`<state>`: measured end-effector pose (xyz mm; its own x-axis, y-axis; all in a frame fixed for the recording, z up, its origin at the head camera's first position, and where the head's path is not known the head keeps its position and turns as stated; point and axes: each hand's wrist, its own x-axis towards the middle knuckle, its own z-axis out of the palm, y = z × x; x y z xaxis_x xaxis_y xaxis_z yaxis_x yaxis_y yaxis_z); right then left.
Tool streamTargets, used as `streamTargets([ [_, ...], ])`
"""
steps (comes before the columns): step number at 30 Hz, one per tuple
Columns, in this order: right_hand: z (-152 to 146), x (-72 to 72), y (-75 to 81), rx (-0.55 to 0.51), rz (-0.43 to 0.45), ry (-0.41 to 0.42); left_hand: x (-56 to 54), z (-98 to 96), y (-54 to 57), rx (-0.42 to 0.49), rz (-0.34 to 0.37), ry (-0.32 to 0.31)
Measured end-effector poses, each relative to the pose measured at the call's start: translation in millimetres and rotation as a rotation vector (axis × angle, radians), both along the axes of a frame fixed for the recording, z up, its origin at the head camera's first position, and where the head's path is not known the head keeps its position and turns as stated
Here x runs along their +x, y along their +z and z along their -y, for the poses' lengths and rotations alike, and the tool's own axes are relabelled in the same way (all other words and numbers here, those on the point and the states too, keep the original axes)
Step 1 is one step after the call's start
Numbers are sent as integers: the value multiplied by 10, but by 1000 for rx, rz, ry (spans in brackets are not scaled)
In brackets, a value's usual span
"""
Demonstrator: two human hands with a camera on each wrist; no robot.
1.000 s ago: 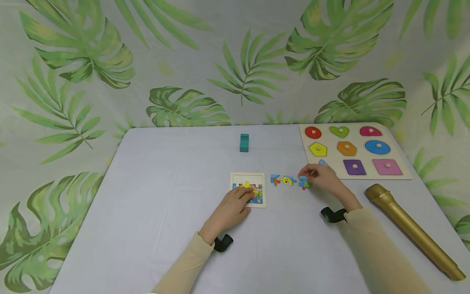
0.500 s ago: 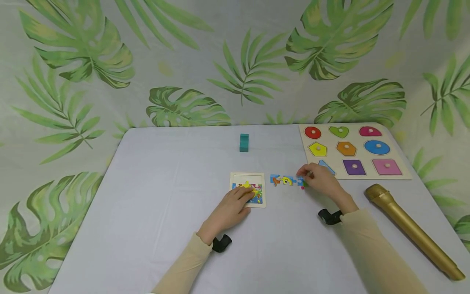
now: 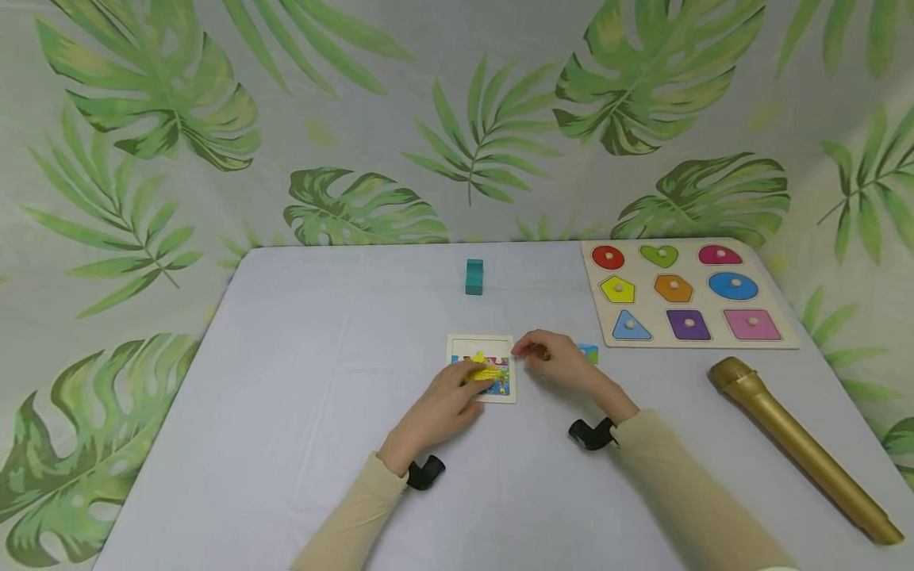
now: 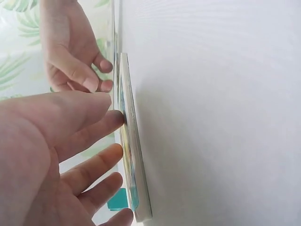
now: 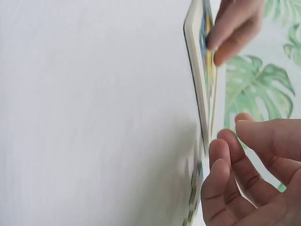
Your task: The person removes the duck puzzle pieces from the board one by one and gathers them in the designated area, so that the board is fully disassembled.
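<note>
A small jigsaw tray [image 3: 512, 390] with a pale rim lies flat on the table, its lower part filled with colourful pieces and its top part bare. My left hand [image 3: 441, 406] rests on it, fingertips touching the picture in the left wrist view. My right hand [image 3: 560, 366] hovers at the tray's right edge. In the right wrist view its fingers [image 5: 220, 172] are loosely bent, thumb apart, with nothing seen between them. A blue puzzle piece [image 3: 589, 353] shows past the right hand; the other loose pieces are mostly hidden beneath it.
Behind the tray stands a teal block [image 3: 474, 277]. At the back right lies a knobbed shape board [image 3: 664, 309] with coloured shapes. A gold microphone [image 3: 807, 448] lies along the right side. A leaf-patterned cloth [image 3: 371, 119] hangs behind the table.
My right hand has moved left from the rightmost loose piece to the tray's edge, covering other pieces and uncovering the blue triangle. My left hand has stayed nearly still on the tray.
</note>
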<state>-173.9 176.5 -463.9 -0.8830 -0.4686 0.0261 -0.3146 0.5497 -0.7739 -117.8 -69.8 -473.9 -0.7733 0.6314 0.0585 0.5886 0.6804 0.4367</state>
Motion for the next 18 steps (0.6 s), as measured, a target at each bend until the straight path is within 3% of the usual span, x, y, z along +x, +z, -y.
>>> streamTargets([
  [7, 261, 33, 7, 19, -10, 33, 1, 34, -3, -4, -4, -11],
  [18, 392, 63, -13, 100, -70, 23, 7, 40, 23, 23, -30, -18],
])
